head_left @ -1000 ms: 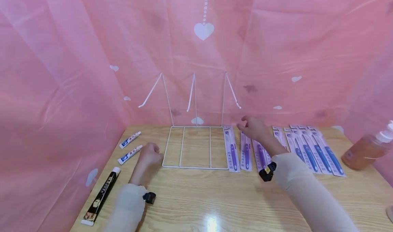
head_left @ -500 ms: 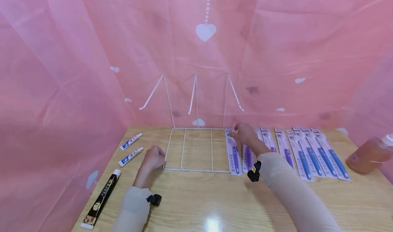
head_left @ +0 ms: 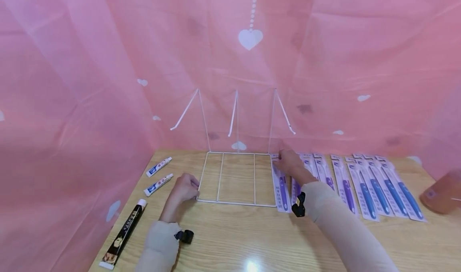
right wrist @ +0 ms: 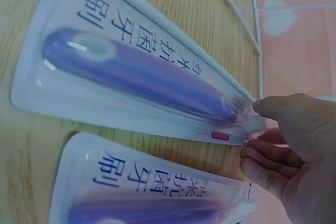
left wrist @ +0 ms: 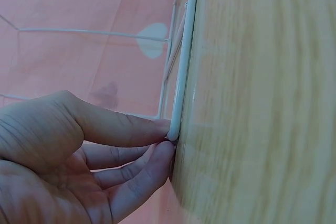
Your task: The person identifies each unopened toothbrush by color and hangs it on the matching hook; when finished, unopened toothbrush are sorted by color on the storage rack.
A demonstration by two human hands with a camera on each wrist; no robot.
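My left hand (head_left: 185, 188) pinches the near left corner of the white wire rack (head_left: 236, 203) between thumb and fingertips, as the left wrist view shows close up. The rack stands on the wooden table, with three angled hooks at its back. My right hand (head_left: 291, 164) is at the upper end of a packaged purple toothbrush (right wrist: 142, 80) lying along the rack's right side. Thumb and fingers grip that pack from both edges; its head end is partly hidden by them. A second packaged purple toothbrush (right wrist: 157, 187) lies just beside it.
More packaged toothbrushes, purple (head_left: 347, 194) then blue (head_left: 390, 190), lie in a row to the right. An amber pump bottle (head_left: 441, 194) stands at far right. Two small toothpaste tubes (head_left: 158, 185) and a black toothpaste tube (head_left: 123, 234) lie left. Pink cloth (head_left: 223, 56) hangs behind.
My right hand has moved left and down from above the row to the purple toothbrush beside the rack. My left hand has come right onto the rack's corner. The head view has shifted slightly.
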